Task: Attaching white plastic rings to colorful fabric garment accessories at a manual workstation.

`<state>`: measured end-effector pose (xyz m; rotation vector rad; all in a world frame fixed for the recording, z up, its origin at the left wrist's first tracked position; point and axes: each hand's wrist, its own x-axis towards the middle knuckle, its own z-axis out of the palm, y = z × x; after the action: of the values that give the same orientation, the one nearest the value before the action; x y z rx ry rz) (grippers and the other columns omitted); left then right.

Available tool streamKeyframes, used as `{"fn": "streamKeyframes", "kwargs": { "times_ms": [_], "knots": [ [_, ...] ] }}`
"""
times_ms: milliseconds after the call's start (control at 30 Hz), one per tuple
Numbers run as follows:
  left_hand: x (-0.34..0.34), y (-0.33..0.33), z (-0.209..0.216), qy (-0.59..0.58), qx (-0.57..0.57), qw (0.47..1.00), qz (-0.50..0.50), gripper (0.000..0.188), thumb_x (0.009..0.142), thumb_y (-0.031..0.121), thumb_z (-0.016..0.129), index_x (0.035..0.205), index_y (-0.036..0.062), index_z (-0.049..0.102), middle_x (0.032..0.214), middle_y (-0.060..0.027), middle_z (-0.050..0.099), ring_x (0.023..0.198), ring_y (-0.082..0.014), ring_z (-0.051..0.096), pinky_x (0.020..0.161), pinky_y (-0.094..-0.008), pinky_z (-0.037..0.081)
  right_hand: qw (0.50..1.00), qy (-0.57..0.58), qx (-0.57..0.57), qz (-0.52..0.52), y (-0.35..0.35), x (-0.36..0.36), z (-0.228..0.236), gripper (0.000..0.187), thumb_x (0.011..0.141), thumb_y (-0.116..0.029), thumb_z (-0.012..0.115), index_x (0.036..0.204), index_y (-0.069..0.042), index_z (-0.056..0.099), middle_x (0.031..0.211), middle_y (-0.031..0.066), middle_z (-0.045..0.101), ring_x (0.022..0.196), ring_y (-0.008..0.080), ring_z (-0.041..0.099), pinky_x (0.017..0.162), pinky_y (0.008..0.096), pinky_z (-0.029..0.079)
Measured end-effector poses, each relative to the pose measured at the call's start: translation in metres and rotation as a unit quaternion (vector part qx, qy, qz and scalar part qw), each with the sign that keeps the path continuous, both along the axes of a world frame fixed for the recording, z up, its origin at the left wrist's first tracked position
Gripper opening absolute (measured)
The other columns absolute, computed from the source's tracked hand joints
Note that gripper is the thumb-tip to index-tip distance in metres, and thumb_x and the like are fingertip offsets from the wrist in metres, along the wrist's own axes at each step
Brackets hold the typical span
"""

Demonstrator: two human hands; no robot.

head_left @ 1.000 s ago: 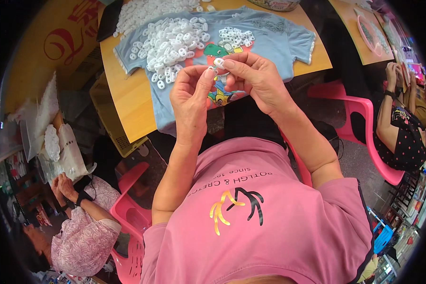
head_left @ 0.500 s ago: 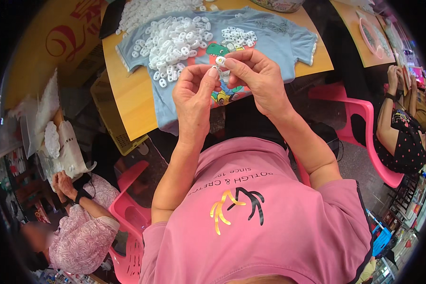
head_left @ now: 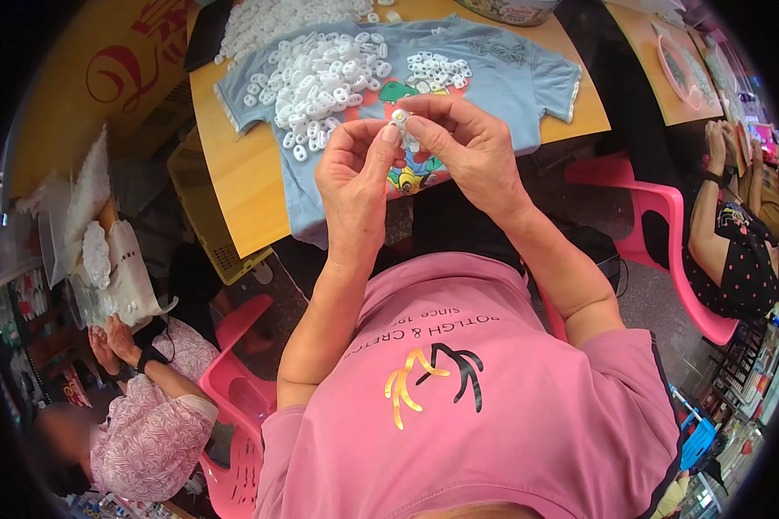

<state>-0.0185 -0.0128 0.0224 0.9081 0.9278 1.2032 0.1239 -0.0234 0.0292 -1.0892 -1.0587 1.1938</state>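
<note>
Two bare hands work over the near part of a blue shirt [head_left: 524, 95] spread on a yellow-brown table [head_left: 225, 186]. The small white piece [head_left: 399, 115] stands between the two sets of fingertips, above the shirt's printed front and clear of the cloth. The right hand [head_left: 463, 151] is narrowed to a pinch, with thumb and forefinger on the piece. The left hand [head_left: 357, 169] is also drawn in, its thumb tip just beside the piece; whether it grips anything of its own cannot be told. A pale bit below the piece, between the thumbs, is too small to make out.

On the shirt, a large heap of white pieces [head_left: 329, 82] lies beyond the left hand, and a smaller group of pieces [head_left: 439, 69] lies beyond the right. Thin dark bits [head_left: 499, 47] rest near the shirt's far right side. A round tub [head_left: 515, 10] stands at the far edge of the view.

By judgement, the piece is light, stiff and of smooth plastic, so it is more likely to slip or spring from the fingers than to crush. A fingertip hold on its rounded outer sides appears soundest, with pressure kept light and the face left uncovered
</note>
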Motion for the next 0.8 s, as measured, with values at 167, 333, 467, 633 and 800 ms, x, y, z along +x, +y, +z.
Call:
{"fn": "streamKeyframes", "kwargs": {
  "times_ms": [167, 333, 467, 633, 800],
  "knots": [
    [-0.001, 0.002, 0.000, -0.011, 0.008, 1.000, 0.006, 0.013, 0.091, 0.010, 0.068, 0.097, -0.0009, 0.063, 0.085, -0.0033, 0.066, 0.073, -0.0047, 0.059, 0.063, -0.0189, 0.046, 0.998, -0.040, 0.038, 0.016, 0.000, 0.002, -0.002, 0.022, 0.094, -0.007, 0.062, 0.114, 0.002, 0.064, 0.101, 0.0064, 0.068, 0.080, 0.0085, 0.061, 0.068, 0.0221, 0.052],
    [-0.001, 0.003, 0.002, -0.002, 0.011, 1.000, 0.009, 0.012, 0.090, 0.009, 0.068, 0.095, -0.0015, 0.065, 0.083, -0.0035, 0.067, 0.071, -0.0043, 0.059, 0.061, -0.0183, 0.046, 0.999, -0.028, 0.017, 0.025, 0.000, 0.003, 0.002, 0.022, 0.093, -0.006, 0.062, 0.113, 0.003, 0.064, 0.100, 0.0060, 0.067, 0.080, 0.0089, 0.062, 0.070, 0.0226, 0.052],
    [-0.001, 0.004, 0.000, -0.031, 0.001, 0.999, 0.023, 0.012, 0.089, 0.008, 0.069, 0.095, -0.0019, 0.066, 0.083, -0.0041, 0.067, 0.070, -0.0052, 0.060, 0.059, -0.0180, 0.046, 0.997, -0.051, 0.049, 0.009, 0.001, -0.002, -0.005, 0.022, 0.093, -0.006, 0.062, 0.114, 0.003, 0.064, 0.099, 0.0058, 0.067, 0.081, 0.0091, 0.062, 0.071, 0.0229, 0.052],
    [-0.005, 0.004, 0.006, -0.022, -0.029, 0.999, 0.002, 0.015, 0.091, 0.005, 0.065, 0.103, -0.0046, 0.064, 0.090, -0.0079, 0.068, 0.076, -0.0112, 0.062, 0.072, -0.0230, 0.050, 1.000, 0.004, 0.002, 0.015, 0.004, -0.005, -0.007, 0.021, 0.094, -0.008, 0.062, 0.112, 0.003, 0.065, 0.101, 0.0066, 0.067, 0.089, 0.0102, 0.063, 0.077, 0.0243, 0.053],
    [-0.010, 0.004, 0.001, -0.050, -0.035, 0.998, -0.025, 0.019, 0.093, 0.011, 0.064, 0.106, -0.0023, 0.064, 0.089, -0.0060, 0.067, 0.076, -0.0084, 0.062, 0.066, -0.0200, 0.048, 0.994, 0.095, -0.039, 0.049, 0.007, 0.000, -0.007, 0.023, 0.094, -0.010, 0.063, 0.113, 0.002, 0.064, 0.103, 0.0069, 0.066, 0.091, 0.0108, 0.063, 0.080, 0.0253, 0.053]
  ]
}}
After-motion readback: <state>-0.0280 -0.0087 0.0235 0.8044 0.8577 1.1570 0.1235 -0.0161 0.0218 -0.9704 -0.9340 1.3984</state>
